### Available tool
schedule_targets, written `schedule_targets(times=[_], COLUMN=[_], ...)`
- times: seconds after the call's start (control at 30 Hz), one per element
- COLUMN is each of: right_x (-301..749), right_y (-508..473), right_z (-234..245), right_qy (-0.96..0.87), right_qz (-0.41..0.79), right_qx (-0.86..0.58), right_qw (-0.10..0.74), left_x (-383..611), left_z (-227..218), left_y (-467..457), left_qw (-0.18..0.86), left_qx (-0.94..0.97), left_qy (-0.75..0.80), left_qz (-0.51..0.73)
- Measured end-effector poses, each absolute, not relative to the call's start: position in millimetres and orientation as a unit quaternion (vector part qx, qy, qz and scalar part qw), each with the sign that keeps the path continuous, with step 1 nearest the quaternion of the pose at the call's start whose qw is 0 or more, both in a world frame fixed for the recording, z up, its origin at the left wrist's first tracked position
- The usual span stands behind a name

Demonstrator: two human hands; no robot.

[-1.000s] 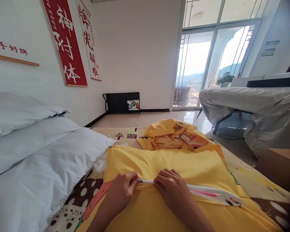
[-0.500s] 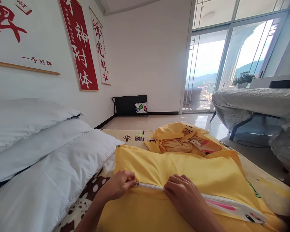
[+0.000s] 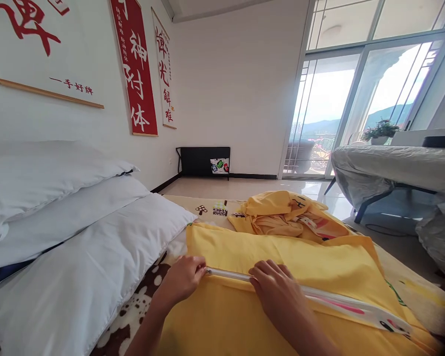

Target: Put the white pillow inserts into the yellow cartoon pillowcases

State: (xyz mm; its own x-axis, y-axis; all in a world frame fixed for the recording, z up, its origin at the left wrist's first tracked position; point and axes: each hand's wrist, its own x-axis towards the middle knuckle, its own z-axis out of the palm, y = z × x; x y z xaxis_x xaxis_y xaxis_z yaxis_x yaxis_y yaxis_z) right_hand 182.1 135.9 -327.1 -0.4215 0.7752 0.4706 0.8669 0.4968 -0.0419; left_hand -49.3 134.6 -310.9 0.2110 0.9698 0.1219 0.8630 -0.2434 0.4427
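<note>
A yellow pillowcase (image 3: 222,316) lies flat across the bed before me, with a white zipper (image 3: 228,274) running over it from left to lower right. My left hand (image 3: 187,274) pinches the zipper's left end, where a small metal slider (image 3: 208,271) shows at the fingertips. Farther right, my right hand (image 3: 276,287) grips the fabric along the zipper, fingers curled over the edge. Beyond that hand the zipper gapes, and a white patch with pink and a printed cartoon face (image 3: 385,324) shows in the opening.
White pillows (image 3: 96,252) are stacked at the left. Crumpled yellow cloth (image 3: 278,212) lies behind the pillowcase on the patterned bed cover (image 3: 178,247). A plastic-covered table (image 3: 400,160) stands at the right, near glass sliding doors (image 3: 326,109). A black folded panel (image 3: 195,160) leans by the wall.
My left hand and the zipper slider have shifted slightly left along the pillowcase and a little away from me. My right hand keeps its hold. The camera view has turned slightly left.
</note>
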Motion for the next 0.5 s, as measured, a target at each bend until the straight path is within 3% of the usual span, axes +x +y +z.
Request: schedule_targets(times=[0.17, 0.37, 0.5], right_x=[117.7, 99.6, 107.1], right_y=[134.2, 147.8, 154.3], right_z=[-310.2, -342.1, -355.9], right_qy=[-0.848, -0.844, -0.846], right_qz=[-0.044, 0.021, 0.038], right_qx=[-0.499, -0.475, -0.468], right_qw=[0.173, 0.25, 0.252], left_x=[-47.6, -46.4, -42.6], left_z=[-312.2, -317.4, -322.2], left_y=[133.2, 135.1, 139.6], left_qw=[0.137, 0.119, 0.105], left_qx=[0.759, 0.764, 0.772], left_qy=[0.605, 0.605, 0.603], left_qz=[0.199, 0.191, 0.171])
